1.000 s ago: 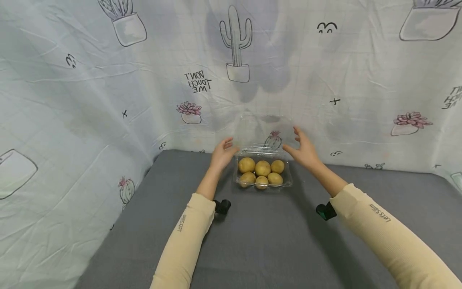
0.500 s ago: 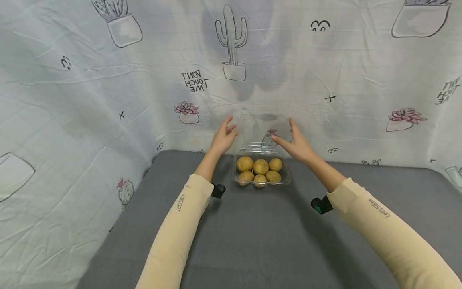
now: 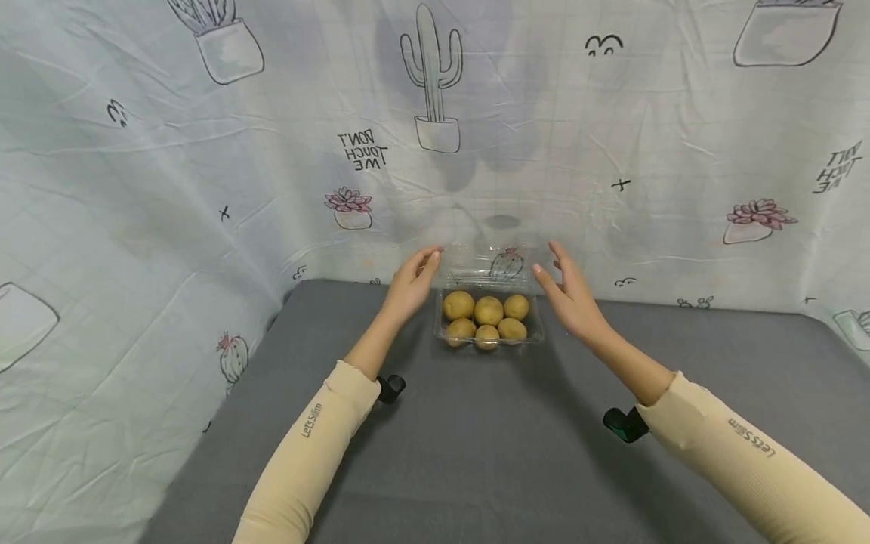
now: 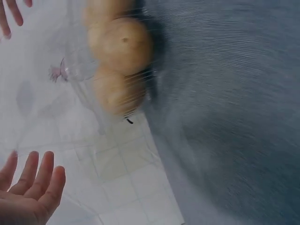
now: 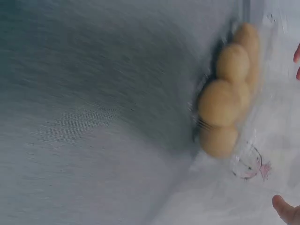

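Observation:
A clear plastic clamshell box [image 3: 440,332] stands on the grey table near the back, its hinged lid [image 3: 469,261] raised and tilted behind the base. Several round yellow-brown fruits [image 3: 488,310] sit inside in two rows; one shows a small dark spot in the left wrist view. At the lid's left side is my left hand [image 3: 409,285], fingertips right by its edge in the head view; its fingers [image 4: 29,173] look loosely extended in the left wrist view. My right hand [image 3: 573,301] is at the lid's right side, thumb and fingers spread, holding nothing.
A pale cloth printed with cacti [image 3: 428,75] hangs directly behind the box and along the left. The grey table [image 3: 462,446] stretches in front. Dark wrist cameras [image 3: 391,388] hang below both sleeves.
Both hands first rose beside the lid, then came lower and slightly apart. The lid's top edge now appears lower, with the lid leaning more. The fruits stay in the base.

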A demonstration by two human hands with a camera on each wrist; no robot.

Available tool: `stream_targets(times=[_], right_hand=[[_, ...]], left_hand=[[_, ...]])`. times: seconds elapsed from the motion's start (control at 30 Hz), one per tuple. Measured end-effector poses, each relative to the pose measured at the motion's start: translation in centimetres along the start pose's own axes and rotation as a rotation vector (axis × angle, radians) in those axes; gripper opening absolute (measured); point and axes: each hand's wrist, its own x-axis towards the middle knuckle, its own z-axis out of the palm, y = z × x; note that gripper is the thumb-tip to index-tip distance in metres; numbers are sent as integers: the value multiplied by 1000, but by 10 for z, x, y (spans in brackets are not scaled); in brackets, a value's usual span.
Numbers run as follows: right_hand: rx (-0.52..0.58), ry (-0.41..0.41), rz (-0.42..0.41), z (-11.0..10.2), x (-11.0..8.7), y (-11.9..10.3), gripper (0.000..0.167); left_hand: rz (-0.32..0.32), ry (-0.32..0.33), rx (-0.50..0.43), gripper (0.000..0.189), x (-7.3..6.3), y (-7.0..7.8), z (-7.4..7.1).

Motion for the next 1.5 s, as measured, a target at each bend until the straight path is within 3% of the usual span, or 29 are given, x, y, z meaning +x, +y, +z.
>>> stream_targets(times=[0.23,0.4,0.53,0.67,0.9,1.13,1.5], right_hand=[[-45,-62,65,-2,-39,4,58],[-113,-109,104,0,-57,12,56],[-149,-106,130,2,-61,19,54],[-112,-96,195,4,-61,26,48],[41,-153,340,10,-56,30,49],[141,-215,431,14,-48,31,43],[186,-271,420,14,-44,40,48]], left_hand=[[-27,-130,170,43,-23,-1,-11],[-59,-219,310,32,-33,-10,-10],[-54,-247,423,22,-40,-19,-7],[-46,-238,480,19,-44,-22,-3],[-116,-223,467,16,-43,-22,0],[-164,-266,356,16,-38,-25,2],[-268,-333,242,19,-34,-25,4]])
